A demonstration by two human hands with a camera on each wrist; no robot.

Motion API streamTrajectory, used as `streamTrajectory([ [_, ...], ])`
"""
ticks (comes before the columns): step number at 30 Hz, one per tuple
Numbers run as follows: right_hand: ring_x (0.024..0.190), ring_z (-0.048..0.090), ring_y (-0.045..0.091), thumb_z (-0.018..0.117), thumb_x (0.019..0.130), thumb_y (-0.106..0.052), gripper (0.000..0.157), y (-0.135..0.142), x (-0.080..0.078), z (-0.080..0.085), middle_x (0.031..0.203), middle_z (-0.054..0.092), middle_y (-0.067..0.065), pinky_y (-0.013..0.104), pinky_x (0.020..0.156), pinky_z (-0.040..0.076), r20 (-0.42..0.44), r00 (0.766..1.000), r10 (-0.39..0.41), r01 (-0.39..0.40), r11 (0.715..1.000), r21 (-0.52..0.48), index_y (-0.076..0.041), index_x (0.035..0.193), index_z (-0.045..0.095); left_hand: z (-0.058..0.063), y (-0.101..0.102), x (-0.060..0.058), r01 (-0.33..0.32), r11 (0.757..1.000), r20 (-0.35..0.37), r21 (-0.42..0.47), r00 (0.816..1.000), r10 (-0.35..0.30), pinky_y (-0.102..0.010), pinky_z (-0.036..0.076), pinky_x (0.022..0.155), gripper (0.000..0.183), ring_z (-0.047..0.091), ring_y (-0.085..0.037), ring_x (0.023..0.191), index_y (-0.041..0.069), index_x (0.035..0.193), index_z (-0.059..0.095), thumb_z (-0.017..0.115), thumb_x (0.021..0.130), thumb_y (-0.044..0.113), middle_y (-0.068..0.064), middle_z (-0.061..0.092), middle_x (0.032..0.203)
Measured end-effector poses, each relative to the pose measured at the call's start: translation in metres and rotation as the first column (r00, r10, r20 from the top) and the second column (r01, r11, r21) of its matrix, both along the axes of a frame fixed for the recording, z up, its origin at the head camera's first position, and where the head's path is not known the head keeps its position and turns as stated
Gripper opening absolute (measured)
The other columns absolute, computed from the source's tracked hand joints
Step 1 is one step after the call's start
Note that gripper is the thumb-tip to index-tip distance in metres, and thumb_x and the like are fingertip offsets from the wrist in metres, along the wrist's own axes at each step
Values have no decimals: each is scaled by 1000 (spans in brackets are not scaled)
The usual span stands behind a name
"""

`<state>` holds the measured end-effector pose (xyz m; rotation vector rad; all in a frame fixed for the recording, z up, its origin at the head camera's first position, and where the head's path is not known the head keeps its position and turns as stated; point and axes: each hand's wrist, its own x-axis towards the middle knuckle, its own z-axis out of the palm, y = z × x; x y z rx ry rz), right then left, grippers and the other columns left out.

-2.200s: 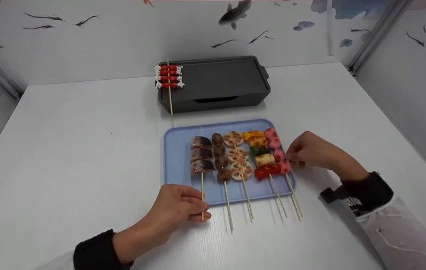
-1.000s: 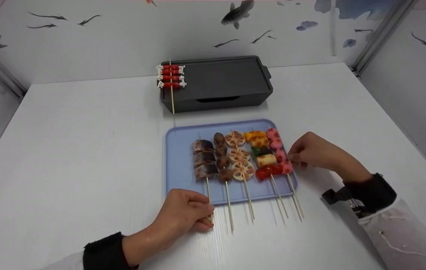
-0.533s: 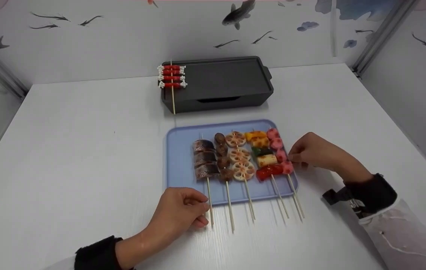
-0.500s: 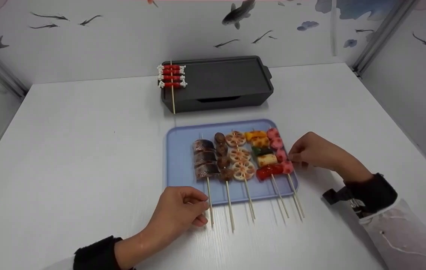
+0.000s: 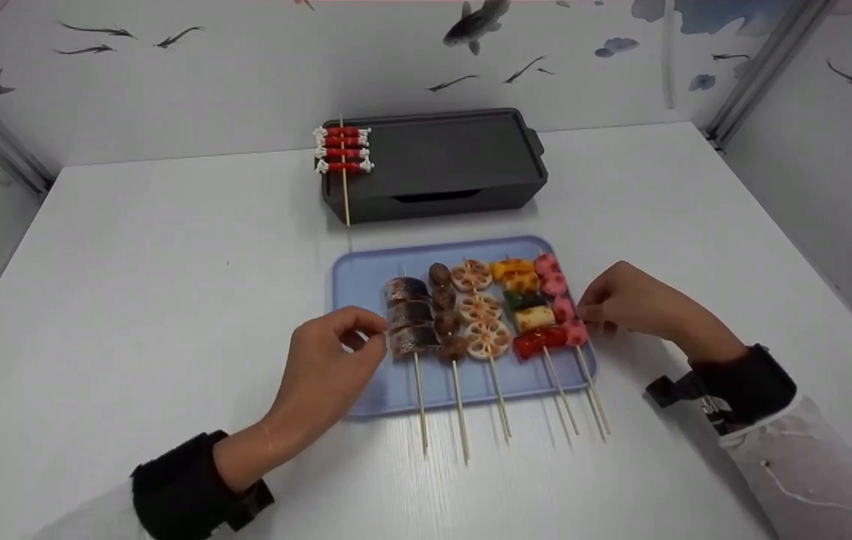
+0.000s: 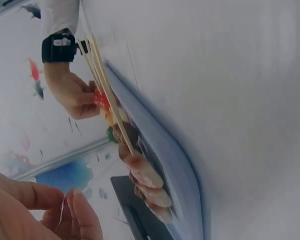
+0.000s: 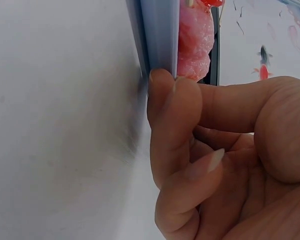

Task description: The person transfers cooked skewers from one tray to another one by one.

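Note:
My right hand pinches the right edge of a blue tray; the right wrist view shows thumb and finger on its rim. My left hand is over the tray's left side, its fingertips beside a skewer of dark-skinned fish pieces. Nothing is between those relaxed fingers in the left wrist view. To the right of the fish lie a skewer of brown meatballs, one of lotus root slices, one of mixed vegetables and one of pink balls. Their sticks overhang the near rim.
Behind the tray stands a black rectangular grill. A skewer of red pieces with white ends lies across its left end, the stick hanging over the front. White panels with painted fish enclose the white table.
The left hand has let go of the fish skewer's stick and moved up and left. That skewer was shifted slightly right and towards me earlier. The right hand has stayed on the tray's edge.

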<state>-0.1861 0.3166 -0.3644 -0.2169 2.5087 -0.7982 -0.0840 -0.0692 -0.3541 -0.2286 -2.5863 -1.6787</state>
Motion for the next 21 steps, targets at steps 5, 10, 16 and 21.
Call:
streamTrajectory([
  [5,65,55,17,69,100,-16,18,0,0,0,68,64,0,30,57,44,-17,1000,17,-17,1000,-6,-3,94,80,3,-5,-25,-44,996,-28,-78,999,42,-34,53,74,29,63,-21,96,6,124,72,68,96,7,-6,70,115],
  [10,64,54,17,69,100,-15,17,1,1,0,67,63,0,30,57,44,-28,999,20,-21,1000,-10,-3,93,79,10,-10,-56,-32,995,142,-90,989,44,-44,52,97,64,54,-29,129,5,155,45,68,99,25,-12,53,149],
  [16,64,54,17,69,100,-16,18,0,0,1,68,63,0,30,56,43,-21,1000,15,-15,1000,-12,-3,94,80,21,-22,-98,-98,986,377,131,925,42,-42,44,116,74,47,-31,142,0,162,30,63,102,28,-17,42,159],
  [21,65,55,19,69,100,-17,18,1,1,0,69,64,1,30,57,44,-16,1000,11,-12,1000,-17,-4,96,80,20,-29,-130,-198,891,457,408,889,-11,-33,45,115,63,49,-32,141,-6,157,33,57,106,22,-22,42,157],
])
